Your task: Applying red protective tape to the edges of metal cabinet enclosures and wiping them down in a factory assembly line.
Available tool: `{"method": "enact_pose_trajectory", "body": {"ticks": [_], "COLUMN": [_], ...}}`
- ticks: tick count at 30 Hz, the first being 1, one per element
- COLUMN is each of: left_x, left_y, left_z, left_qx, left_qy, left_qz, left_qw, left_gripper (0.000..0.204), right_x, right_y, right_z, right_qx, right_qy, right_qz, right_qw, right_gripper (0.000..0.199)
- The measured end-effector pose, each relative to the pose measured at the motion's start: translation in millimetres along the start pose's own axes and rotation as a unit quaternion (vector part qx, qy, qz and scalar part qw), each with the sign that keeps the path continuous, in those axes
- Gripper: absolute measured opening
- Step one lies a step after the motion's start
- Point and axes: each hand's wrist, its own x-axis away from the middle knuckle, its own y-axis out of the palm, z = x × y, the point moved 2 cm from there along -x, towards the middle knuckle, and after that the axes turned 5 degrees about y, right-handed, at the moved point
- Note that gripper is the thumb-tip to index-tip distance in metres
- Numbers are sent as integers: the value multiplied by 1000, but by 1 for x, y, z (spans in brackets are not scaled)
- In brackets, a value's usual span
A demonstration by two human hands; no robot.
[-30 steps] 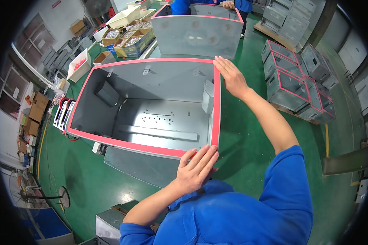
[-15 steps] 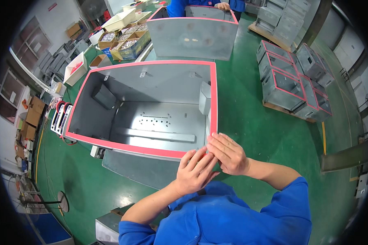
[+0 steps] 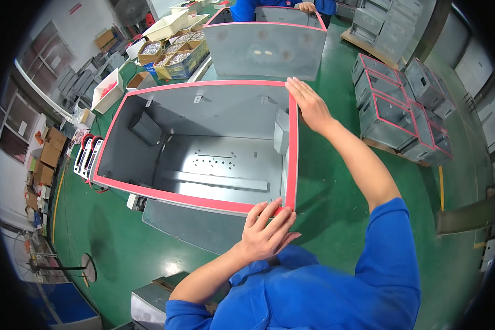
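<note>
A large grey sheet-metal box (image 3: 214, 155) stands in front of me with its open top facing up. A pink-red strip (image 3: 170, 196) runs along its whole rim. My left hand (image 3: 265, 231) rests its stretched fingers on the rim at the near right corner. A bit of darker red shows under those fingertips; what it is, I cannot make out. At the far right corner my right hand (image 3: 312, 108) lies on the rim, fingers extended and close together. Inside the box are small holes in the floor, a long raised bar (image 3: 217, 181) and brackets on the walls.
Beyond the box a co-worker's hand (image 3: 306, 6) rests on another red-rimmed metal box (image 3: 267, 52). Stacked metal boxes (image 3: 388, 118) stand on a pallet at right. Cartons of small parts (image 3: 180, 65) and a white tray (image 3: 108, 91) are at the far left.
My right hand has left the near right corner, beside my left hand, and moved away from me along the right rim to the far corner. The left hand stays at the near corner.
</note>
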Motion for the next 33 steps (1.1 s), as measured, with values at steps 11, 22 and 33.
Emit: {"method": "enact_pose_trajectory", "body": {"ticks": [11,22,33], "left_x": [6,75,160], "left_y": [-8,-103,-246], "left_z": [-4,-70,-242], "left_qx": [61,136,-68], "left_qy": [28,81,-86], "left_qz": [-4,8,86], "left_qw": [998,987,990], "left_gripper": [35,32,39], "right_x": [47,116,91], "right_y": [-45,-126,-135], "right_z": [-74,-229,-258], "right_qx": [-40,-10,12], "right_qy": [4,99,242], "right_qz": [-5,-53,-206], "right_qw": [999,994,948], "right_gripper": [41,46,64]}}
